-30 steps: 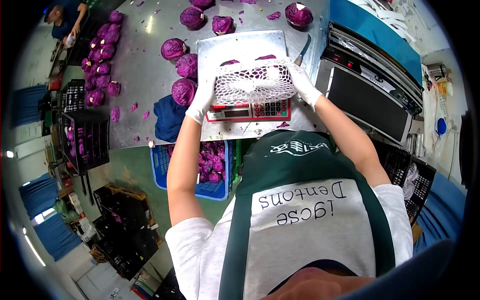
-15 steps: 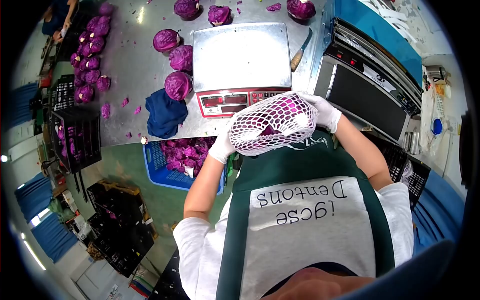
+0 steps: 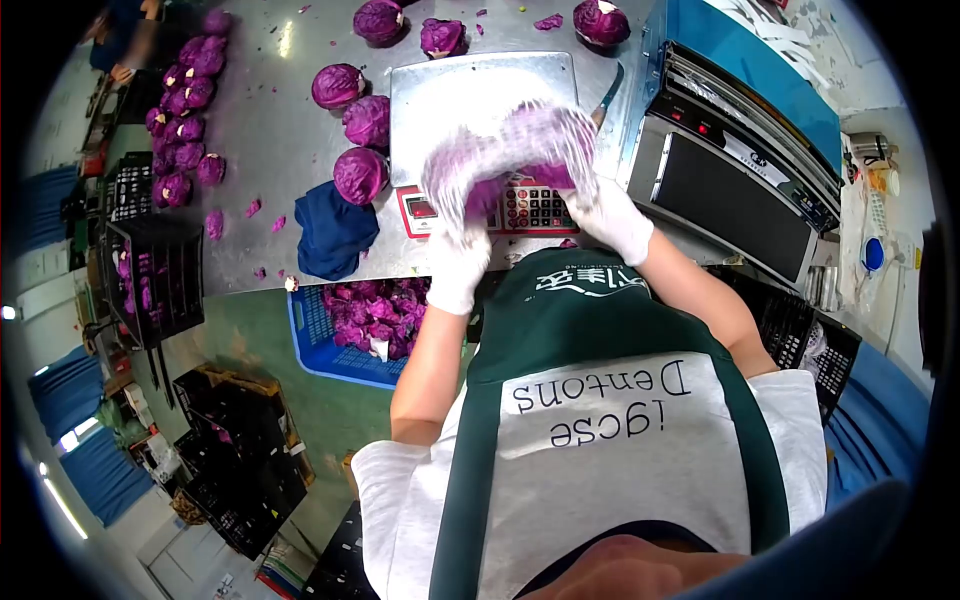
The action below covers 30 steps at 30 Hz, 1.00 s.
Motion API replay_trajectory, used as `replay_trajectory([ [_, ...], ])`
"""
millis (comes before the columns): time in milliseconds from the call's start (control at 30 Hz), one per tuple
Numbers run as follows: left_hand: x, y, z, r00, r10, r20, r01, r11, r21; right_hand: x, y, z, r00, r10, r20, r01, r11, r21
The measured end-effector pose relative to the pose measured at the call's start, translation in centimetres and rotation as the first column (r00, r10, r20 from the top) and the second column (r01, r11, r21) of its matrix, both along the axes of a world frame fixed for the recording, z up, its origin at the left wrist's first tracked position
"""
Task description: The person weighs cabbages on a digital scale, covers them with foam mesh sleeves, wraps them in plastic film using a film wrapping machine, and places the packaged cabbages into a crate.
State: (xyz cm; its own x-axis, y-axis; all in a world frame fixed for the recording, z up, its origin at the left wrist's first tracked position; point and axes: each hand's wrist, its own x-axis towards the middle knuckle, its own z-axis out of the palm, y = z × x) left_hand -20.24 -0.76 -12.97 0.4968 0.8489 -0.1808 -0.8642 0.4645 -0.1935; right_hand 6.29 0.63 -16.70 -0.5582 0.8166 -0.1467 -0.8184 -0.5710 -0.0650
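A white net bag (image 3: 515, 150) with red cabbages in it hangs, motion-blurred, between my two hands over the front of the scale (image 3: 480, 80). My left hand (image 3: 460, 262), in a white glove, is closed on the bag's left end. At the other end, my right hand (image 3: 612, 222), gloved too, grips the netting. The bag sags in the middle and covers part of the scale's red panel and keypad. Whether it touches the metal plate I cannot tell. Loose red cabbages (image 3: 360, 176) sit just left of the scale.
A knife (image 3: 608, 95) lies right of the scale, beside a black-and-blue machine (image 3: 730, 190). A dark blue cloth (image 3: 335, 230) rests at the table's front edge. Below stands a blue crate (image 3: 350, 365) of cabbage leaves. At the far left, cabbages form rows near another person (image 3: 120, 50).
Both hands have carried the net bag forward from in front of my apron to over the scale. The bag has changed from a bundled shape to an arched, stretched one.
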Motion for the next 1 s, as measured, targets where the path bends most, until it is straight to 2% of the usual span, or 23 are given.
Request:
replay_trajectory([
  [67,0.8,2.9,2.8,0.961,0.003,-0.275,-0.093,0.945,-0.313,-0.7,2.5,-1.0,0.923,-0.041,0.383,-0.044,0.977,0.211],
  [133,0.4,5.1,0.6,0.958,0.034,-0.283,-0.108,0.963,-0.248,-1.5,3.3,0.2,0.876,-0.025,0.482,-0.021,0.996,0.089],
  [167,0.6,5.8,2.4,0.893,0.019,-0.449,-0.139,0.962,-0.234,-2.2,3.5,4.2,0.917,0.025,0.397,0.032,0.990,-0.134],
  [200,-0.4,6.9,1.9,0.876,-0.002,-0.482,-0.113,0.971,-0.210,-2.6,3.7,6.4,0.953,0.051,0.299,0.063,0.932,-0.357],
  [233,-1.1,7.3,2.4,0.850,-0.026,-0.526,-0.097,0.974,-0.205,-2.0,3.7,4.3,0.798,-0.011,0.602,-0.004,1.000,0.024],
  [300,-2.2,7.7,3.2,0.769,-0.110,-0.630,-0.017,0.981,-0.192,-0.3,4.1,5.8,0.787,0.068,0.614,-0.005,0.995,-0.103],
  [333,-2.8,7.5,3.0,0.663,-0.156,-0.733,0.126,0.987,-0.095,1.2,4.6,5.6,0.771,0.131,0.623,-0.052,0.988,-0.143],
  [367,-2.8,7.4,3.3,0.494,-0.126,-0.860,0.184,0.982,-0.037,1.8,4.6,8.1,0.615,0.185,0.766,-0.139,0.982,-0.126],
  [433,-3.6,7.6,3.8,0.127,-0.046,-0.991,0.377,0.926,0.006,2.5,5.0,7.9,0.292,-0.063,0.954,-0.050,0.995,0.081],
  [467,-4.1,7.8,4.7,-0.181,0.088,-0.980,0.465,0.885,-0.006,2.9,5.9,8.0,0.152,-0.204,0.967,-0.049,0.976,0.213],
  [533,-5.7,10.3,3.6,-0.284,0.357,-0.890,0.470,0.861,0.196,1.7,9.9,8.6,0.049,-0.613,0.788,0.008,0.789,0.614],
  [567,-4.8,11.7,5.7,-0.052,0.239,-0.970,0.221,0.950,0.222,0.5,11.9,10.5,-0.109,-0.601,0.792,-0.066,0.799,0.598],
  [600,-4.5,14.1,6.2,-0.011,0.295,-0.955,0.087,0.952,0.293,-0.7,13.6,12.2,-0.263,-0.577,0.773,-0.136,0.815,0.563],
  [633,-2.8,15.7,8.1,-0.298,0.388,-0.872,0.158,0.921,0.355,-1.6,15.6,11.5,-0.212,-0.528,0.822,-0.158,0.849,0.504],
  [667,-2.3,18.0,6.9,-0.218,0.468,-0.857,0.203,0.880,0.429,-2.3,17.3,10.6,-0.164,-0.481,0.861,-0.189,0.872,0.451],
  [733,-1.7,22.2,4.0,-0.180,0.405,-0.897,0.382,0.868,0.315,-2.8,19.2,10.3,-0.136,-0.301,0.944,-0.405,0.886,0.225],
  [767,-1.0,22.1,4.9,-0.121,0.426,-0.897,0.417,0.842,0.344,-2.9,19.2,11.0,-0.131,-0.279,0.951,-0.408,0.890,0.205],
  [800,-0.5,22.1,5.7,-0.062,0.444,-0.894,0.448,0.813,0.372,-3.0,20.1,9.7,-0.189,-0.378,0.906,-0.421,0.865,0.273],
  [833,-0.6,22.6,6.1,-0.255,0.458,-0.852,0.462,0.831,0.309,-2.8,20.0,9.8,-0.075,-0.370,0.926,-0.398,0.863,0.312],
  [867,-1.4,22.7,6.4,-0.257,0.465,-0.847,0.604,0.762,0.235,-2.7,19.7,9.5,0.044,-0.352,0.935,-0.369,0.864,0.342],
  [900,-2.0,22.3,6.4,-0.315,0.467,-0.826,0.637,0.749,0.181,-2.6,19.6,9.4,-0.027,-0.407,0.913,-0.387,0.847,0.365],
  [933,-1.6,21.0,9.0,-0.373,0.470,-0.800,0.667,0.735,0.121,-2.8,19.1,9.8,-0.014,-0.450,0.893,-0.374,0.830,0.413],
  [1000,-1.5,21.5,8.6,-0.541,0.503,-0.674,0.670,0.743,0.017,-3.6,17.6,10.7,0.013,-0.529,0.848,-0.342,0.795,0.501],
])
